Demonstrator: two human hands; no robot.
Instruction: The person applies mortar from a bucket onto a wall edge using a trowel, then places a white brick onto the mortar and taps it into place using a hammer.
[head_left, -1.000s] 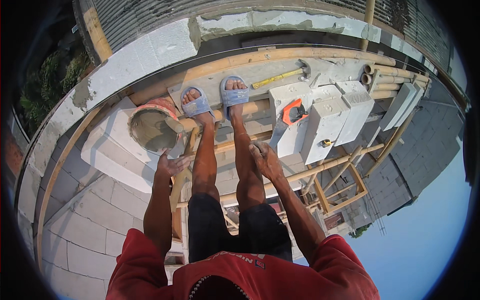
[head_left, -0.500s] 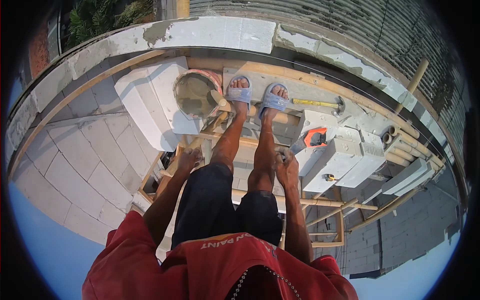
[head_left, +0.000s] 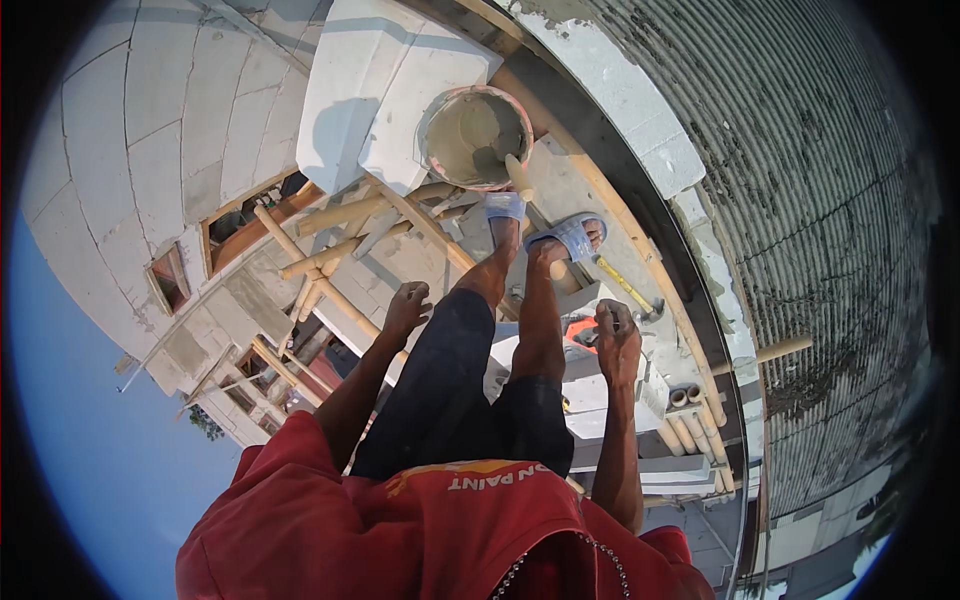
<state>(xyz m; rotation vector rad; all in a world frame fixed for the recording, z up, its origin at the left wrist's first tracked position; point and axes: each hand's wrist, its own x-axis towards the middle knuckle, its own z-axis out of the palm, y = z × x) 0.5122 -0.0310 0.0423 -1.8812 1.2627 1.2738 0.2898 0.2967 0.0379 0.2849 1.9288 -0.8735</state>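
My left hand hangs beside my left knee, its fingers loosely bent and nothing seen in them. To the right of my right leg, my right hand hangs with curled fingers that are slightly apart; nothing shows in it. A bucket of grey mortar stands ahead of my feet, with a wooden handle sticking out over its rim. Nearest my right hand are an orange-framed tool, partly hidden by my leg, and a hammer with a yellow handle lying on the plank.
Large white blocks lie left of the bucket. Bamboo poles form scaffolding at my left, above a drop. A block wall edge curves along the right, with a corrugated roof beyond. Cut bamboo tubes lie behind my right hand.
My view and body have turned left toward the bucket and white blocks. My left foot has shifted close to the bucket. Both hands have swung along, still holding nothing that shows.
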